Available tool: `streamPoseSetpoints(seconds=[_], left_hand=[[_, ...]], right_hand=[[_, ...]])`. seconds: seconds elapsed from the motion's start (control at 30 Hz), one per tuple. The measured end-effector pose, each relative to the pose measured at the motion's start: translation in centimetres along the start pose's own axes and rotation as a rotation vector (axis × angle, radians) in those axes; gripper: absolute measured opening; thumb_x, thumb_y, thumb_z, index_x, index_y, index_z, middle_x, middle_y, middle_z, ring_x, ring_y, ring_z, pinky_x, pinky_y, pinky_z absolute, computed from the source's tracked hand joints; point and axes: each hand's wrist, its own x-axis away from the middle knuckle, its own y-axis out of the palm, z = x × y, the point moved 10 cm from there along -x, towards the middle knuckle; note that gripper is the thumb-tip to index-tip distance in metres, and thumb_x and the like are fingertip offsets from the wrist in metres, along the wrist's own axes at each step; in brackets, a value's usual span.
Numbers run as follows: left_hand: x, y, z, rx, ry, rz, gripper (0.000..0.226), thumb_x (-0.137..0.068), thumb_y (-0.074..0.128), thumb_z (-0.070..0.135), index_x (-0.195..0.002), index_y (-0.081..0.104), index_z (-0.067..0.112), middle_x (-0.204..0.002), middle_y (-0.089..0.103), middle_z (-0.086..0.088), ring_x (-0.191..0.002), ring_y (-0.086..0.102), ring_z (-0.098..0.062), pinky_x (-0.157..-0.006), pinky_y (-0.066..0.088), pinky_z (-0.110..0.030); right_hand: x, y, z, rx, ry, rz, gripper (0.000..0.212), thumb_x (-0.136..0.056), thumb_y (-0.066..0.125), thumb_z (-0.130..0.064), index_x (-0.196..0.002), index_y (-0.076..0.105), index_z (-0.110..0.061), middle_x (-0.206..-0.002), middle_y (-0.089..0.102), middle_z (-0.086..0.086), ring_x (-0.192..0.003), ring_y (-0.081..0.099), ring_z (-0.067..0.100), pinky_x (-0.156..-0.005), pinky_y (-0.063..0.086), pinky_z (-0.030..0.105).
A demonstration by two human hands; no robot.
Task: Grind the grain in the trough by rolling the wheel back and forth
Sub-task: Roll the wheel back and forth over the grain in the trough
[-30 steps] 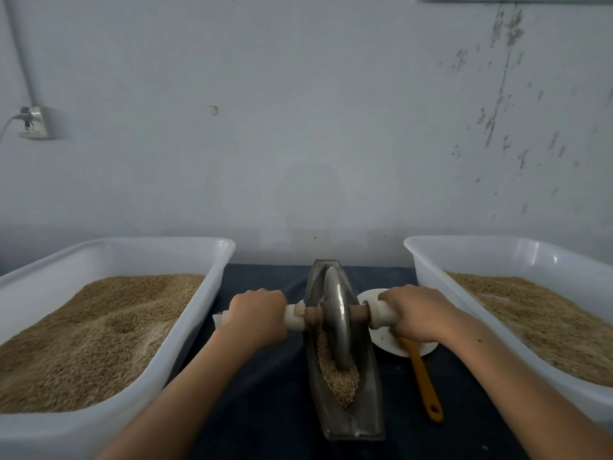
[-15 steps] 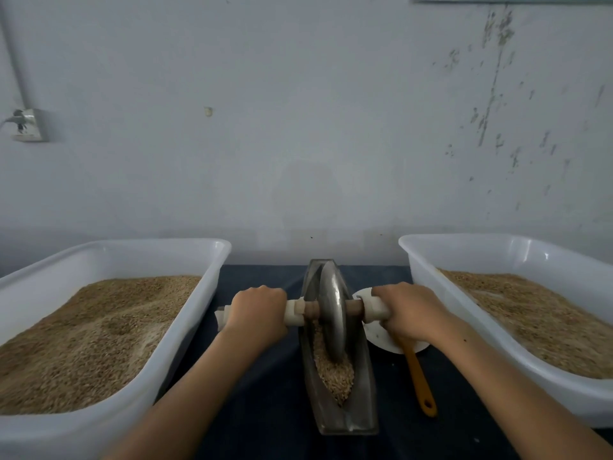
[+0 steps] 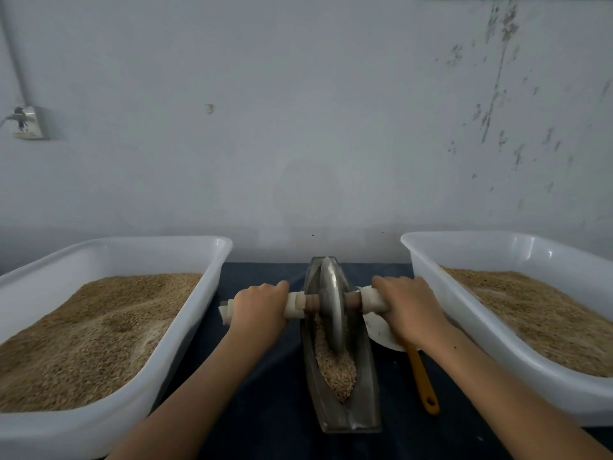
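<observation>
Metal trough [image 3: 361, 403] lengthwise toward wall [image 3: 298, 111]

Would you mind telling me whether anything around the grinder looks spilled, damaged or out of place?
Nothing is spilled: the grain sits inside the trough, heaped at its near end. The only damage is peeling paint on the wall, upper right. The orange-handled scoop lies partly under the right hand.

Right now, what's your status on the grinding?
Left hand and right hand grip the white axle handles. Grey metal wheel sits toward the far end of the boat-shaped metal trough, grain heaped near. Nothing obstructing.
</observation>
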Motion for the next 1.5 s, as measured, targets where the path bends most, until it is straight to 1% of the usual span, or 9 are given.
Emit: streamPoseSetpoints(seconds=[0.17, 0.37, 0.53, 0.63, 0.8, 0.9, 1.03, 1.3, 1.5], left_hand=[[0.1, -0.2, 0.1, 0.004, 0.014, 0.021, 0.02, -0.091, 0.055, 0.032, -0.106, 0.048, 0.022, -0.101, 0.062, 0.004, -0.088, 0.059, -0.013, -0.068, 0.036, -0.025], [0.0, 0.8, 0.2, -0.01, 0.051, -0.177, 0.023, -0.087, 0.06, 0.031, -0.107, 0.058, 0.02, -0.1, 0.063, 0.001, -0.09, 0.06, -0.015, -0.074, 0.043, -0.026], [0.2, 1.7, -0.1, 0.011, 0.066, -0.318, 0.03, -0.083, 0.065, 0.031, -0.109, 0.058, 0.019, -0.092, 0.059, 0.003, -0.08, 0.053, -0.012, -0.075, 0.044, -0.027], [0.0, 1.6, 0.0, 0.009, 0.064, -0.274, 0.029, -0.084, 0.065, 0.032, -0.109, 0.058, 0.02, -0.094, 0.06, 0.004, -0.082, 0.055, -0.012, -0.073, 0.042, -0.026], [-0.3, 1.2, -0.4, 0.067, 0.022, -0.123, 0.019, -0.088, 0.057, 0.03, -0.106, 0.054, 0.023, -0.101, 0.063, 0.003, -0.089, 0.06, -0.015, -0.072, 0.041, -0.026], [-0.1, 1.3, -0.6, 0.095, 0.009, -0.079, 0.017, -0.09, 0.056, 0.03, -0.105, 0.052, 0.023, -0.1, 0.063, 0.004, -0.086, 0.058, -0.013, -0.07, 0.04, -0.025], [-0.1, 1.4, -0.6, 0.102, 0.022, -0.115, 0.016, -0.089, 0.057, 0.03, -0.102, 0.054, 0.023, -0.098, 0.064, 0.004, -0.081, 0.056, -0.011, -0.072, 0.042, -0.025], [0.1, 1.9, -0.2, 0.034, 0.071, -0.322, 0.029, -0.082, 0.065, 0.032, -0.106, 0.058, 0.018, -0.099, 0.063, 0.001, -0.083, 0.057, -0.013, -0.075, 0.046, -0.027], [0.0, 1.9, -0.4, 0.047, 0.028, -0.268, 0.024, -0.085, 0.062, 0.029, -0.107, 0.057, 0.021, -0.101, 0.063, 0.002, -0.09, 0.06, -0.015, -0.077, 0.047, -0.028]], right_hand=[[0.1, 0.2, 0.1, -0.014, -0.012, 0.028, 0.011, -0.09, 0.059, -0.027, -0.096, 0.05, -0.029, -0.097, 0.06, -0.01, -0.092, 0.055, 0.014, -0.087, 0.039, 0.032], [0.4, 1.2, 0.3, -0.027, -0.009, -0.332, 0.018, -0.085, 0.06, -0.02, -0.096, 0.052, -0.031, -0.095, 0.062, -0.005, -0.087, 0.058, 0.014, -0.071, 0.04, 0.026], [0.9, 1.5, 0.3, -0.021, 0.007, -0.472, 0.028, -0.083, 0.063, -0.019, -0.111, 0.059, -0.024, -0.103, 0.064, 0.0, -0.093, 0.061, 0.017, -0.075, 0.047, 0.027], [0.8, 1.5, 0.4, -0.039, 0.019, -0.42, 0.021, -0.086, 0.062, -0.019, -0.105, 0.057, -0.027, -0.103, 0.065, -0.001, -0.093, 0.06, 0.016, -0.08, 0.047, 0.028], [0.0, -0.3, -0.5, 0.019, -0.027, -0.019, 0.012, -0.09, 0.057, -0.025, -0.092, 0.047, -0.031, -0.099, 0.06, -0.008, -0.092, 0.054, 0.015, -0.084, 0.036, 0.031], [-0.1, -0.7, -0.9, 0.064, -0.05, 0.067, 0.016, -0.091, 0.057, -0.026, -0.09, 0.042, -0.031, -0.098, 0.057, -0.01, -0.093, 0.051, 0.016, -0.083, 0.033, 0.032], [0.0, -0.7, -0.9, 0.051, -0.059, -0.01, 0.019, -0.09, 0.056, -0.023, -0.089, 0.04, -0.031, -0.097, 0.06, -0.008, -0.086, 0.049, 0.014, -0.081, 0.034, 0.031], [1.1, 0.9, -0.1, -0.008, 0.009, -0.473, 0.023, -0.084, 0.062, -0.017, -0.105, 0.057, -0.025, -0.104, 0.064, 0.001, -0.09, 0.059, 0.017, -0.068, 0.042, 0.025], [0.5, 0.2, -0.5, 0.006, 0.006, -0.297, 0.018, -0.09, 0.057, -0.021, -0.107, 0.054, -0.026, -0.105, 0.063, -0.002, -0.096, 0.059, 0.017, -0.084, 0.04, 0.029]])
